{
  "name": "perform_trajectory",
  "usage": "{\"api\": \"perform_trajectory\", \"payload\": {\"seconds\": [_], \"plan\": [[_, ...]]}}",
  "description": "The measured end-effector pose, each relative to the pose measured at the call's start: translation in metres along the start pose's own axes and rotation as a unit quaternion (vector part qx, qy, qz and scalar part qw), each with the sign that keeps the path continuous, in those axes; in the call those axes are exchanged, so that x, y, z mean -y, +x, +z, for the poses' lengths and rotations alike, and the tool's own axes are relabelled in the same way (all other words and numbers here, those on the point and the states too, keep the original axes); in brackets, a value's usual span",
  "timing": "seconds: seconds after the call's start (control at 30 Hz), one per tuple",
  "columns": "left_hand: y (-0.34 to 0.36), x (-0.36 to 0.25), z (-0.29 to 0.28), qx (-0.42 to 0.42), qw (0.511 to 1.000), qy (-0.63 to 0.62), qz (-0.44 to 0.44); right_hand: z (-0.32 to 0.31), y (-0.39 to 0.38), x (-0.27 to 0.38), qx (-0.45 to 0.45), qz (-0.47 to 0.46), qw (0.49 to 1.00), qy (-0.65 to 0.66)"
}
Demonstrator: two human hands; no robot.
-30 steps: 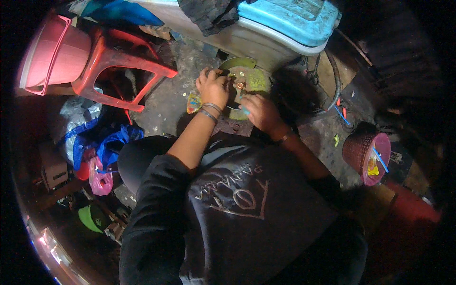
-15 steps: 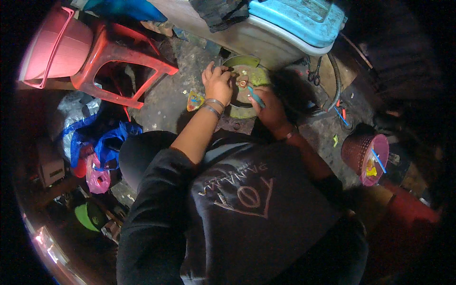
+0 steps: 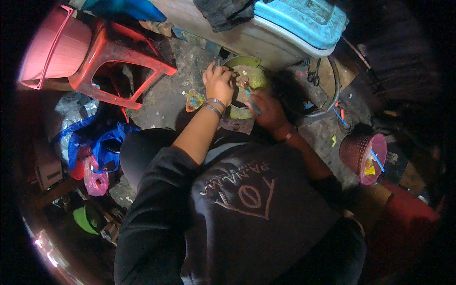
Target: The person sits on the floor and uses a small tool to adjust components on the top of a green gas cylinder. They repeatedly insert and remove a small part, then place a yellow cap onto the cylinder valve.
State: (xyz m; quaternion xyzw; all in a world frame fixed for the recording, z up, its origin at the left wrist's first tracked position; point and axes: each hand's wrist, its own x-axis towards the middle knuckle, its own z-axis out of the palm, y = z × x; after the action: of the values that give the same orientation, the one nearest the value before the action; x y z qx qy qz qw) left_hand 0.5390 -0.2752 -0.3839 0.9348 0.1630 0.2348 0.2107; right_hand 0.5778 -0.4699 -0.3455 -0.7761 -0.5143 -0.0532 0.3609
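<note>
My right hand is closed around a slim tool with a teal handle; its kind is unclear. The tool's far end meets a small copper-coloured ring-shaped part. My left hand, with two bracelets at the wrist, lies just left of that part. Its fingers are bent and its fingertips press near the part; what they grip is hidden. Below both hands sits a round, shallow, yellow-green pan-like thing with a dull brown middle. A small colourful packet lies on the floor by my left wrist.
A red plastic stool and a pink bucket stand at far left. At the back is a blue-lidded box. Scissors, a grey hose and a pink basket with scraps are at right. Blue bags lie left.
The teal-handled tool stands at a steeper slant, and my right hand has turned slightly with it. My left hand stays in nearly the same place.
</note>
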Motion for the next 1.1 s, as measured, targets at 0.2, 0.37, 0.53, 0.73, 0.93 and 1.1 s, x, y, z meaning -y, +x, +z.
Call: {"api": "perform_trajectory", "payload": {"seconds": [0.2,0.37,0.53,0.73,0.93,1.1], "plan": [[0.001,0.0,0.0,0.007,1.0,-0.006,-0.001,0.006,0.015,0.006,0.096,-0.04,0.995,0.003],[0.0,0.0,0.0,0.002,1.0,-0.002,0.001,0.002,0.016,0.011,0.16,-0.067,0.982,-0.067],[0.0,0.003,0.001,0.001,1.0,0.0,0.006,-0.002,0.012,0.016,0.116,-0.104,0.985,-0.073],[0.001,0.002,0.001,0.004,1.0,-0.021,0.0,-0.004,0.012,0.009,0.082,-0.117,0.987,-0.069],[0.0,0.001,0.0,0.007,1.0,-0.006,-0.005,0.004,0.01,0.008,0.037,-0.116,0.992,-0.036],[0.001,-0.002,-0.004,0.03,0.999,0.027,0.002,0.004,0.027,-0.012,-0.064,0.089,0.99,0.091]]}}
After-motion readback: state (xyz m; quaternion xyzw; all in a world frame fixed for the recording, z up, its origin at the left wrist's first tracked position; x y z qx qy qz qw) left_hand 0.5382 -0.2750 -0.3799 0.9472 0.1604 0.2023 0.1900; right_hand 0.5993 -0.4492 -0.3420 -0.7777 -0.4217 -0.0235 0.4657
